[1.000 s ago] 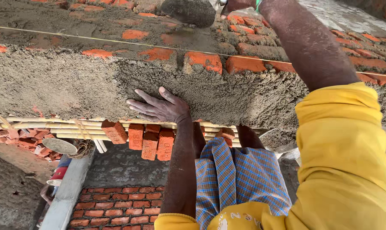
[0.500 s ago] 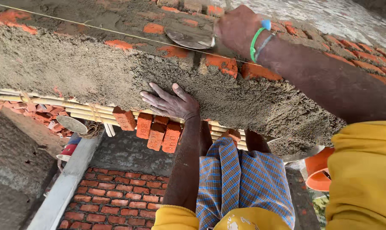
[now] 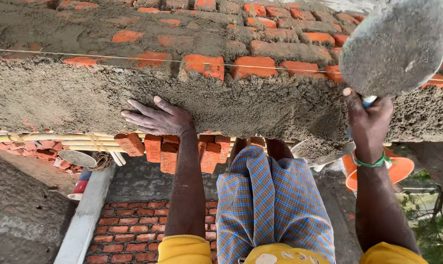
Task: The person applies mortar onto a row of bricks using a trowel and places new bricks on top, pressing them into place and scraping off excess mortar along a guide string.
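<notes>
My left hand (image 3: 159, 119) lies flat against the wet mortar (image 3: 241, 105) on the face of the wall (image 3: 260, 46), fingers spread and pointing left, palm pressed to the grey coat just above its lower edge. My right hand (image 3: 369, 120) is closed in a fist round the handle of the trowel (image 3: 395, 46), whose broad grey blade stands up over the knuckles, in front of the wall's right end. The blade is smeared with mortar and sits well to the right of my left hand, with a long stretch of rough mortar between the two.

A taut string (image 3: 133, 57) runs along the top of the wall, across the red bricks, above both hands. Below my left hand the mortar ends in a ragged edge, and under it stands a row of loose bricks (image 3: 170, 149) on bamboo poles (image 3: 45, 141). My checked cloth (image 3: 272, 200) hangs between my arms. An orange pan (image 3: 399, 171) sits lower right, just beside my right wrist with its green band (image 3: 373, 161). To the left of my left hand the mortar face runs on unbroken.
</notes>
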